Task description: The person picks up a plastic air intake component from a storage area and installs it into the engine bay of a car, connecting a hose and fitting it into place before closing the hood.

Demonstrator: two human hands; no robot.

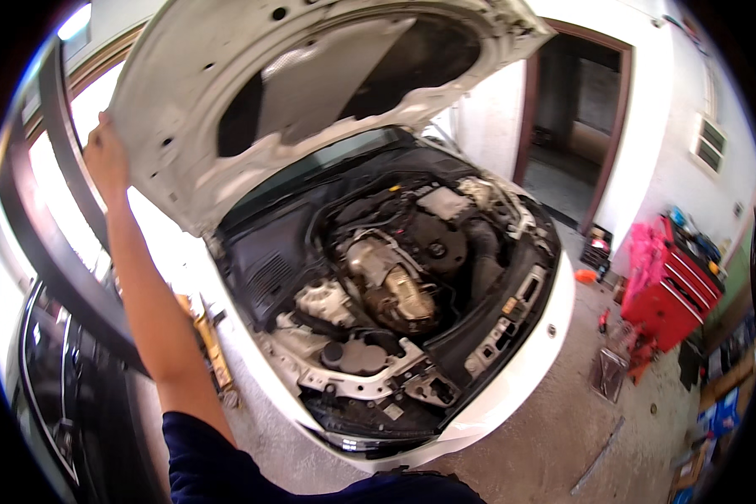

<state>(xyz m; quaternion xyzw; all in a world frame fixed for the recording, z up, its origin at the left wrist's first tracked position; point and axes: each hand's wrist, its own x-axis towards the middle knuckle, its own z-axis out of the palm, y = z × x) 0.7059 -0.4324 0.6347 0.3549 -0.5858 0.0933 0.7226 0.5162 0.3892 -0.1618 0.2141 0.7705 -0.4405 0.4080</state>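
Observation:
A white car stands in front of me with its hood [185,92] raised. My left arm stretches up along the left side, and my left hand [107,157] is closed on the hood's left edge. Below the hood lies the engine bay, with a metal heat shield [374,260] over a rusty part, a round black engine cover [435,244] and a coolant reservoir [323,300]. A dark round-capped reservoir [361,357] sits near the front left corner. My right hand is not in view.
A red tool chest [676,294] stands at the right, with pink cloth [643,260] draped beside it. An open doorway [571,126] is behind the car. A dark car [67,395] and a grey post [67,252] are at the left. A thin rod [598,454] lies on the floor.

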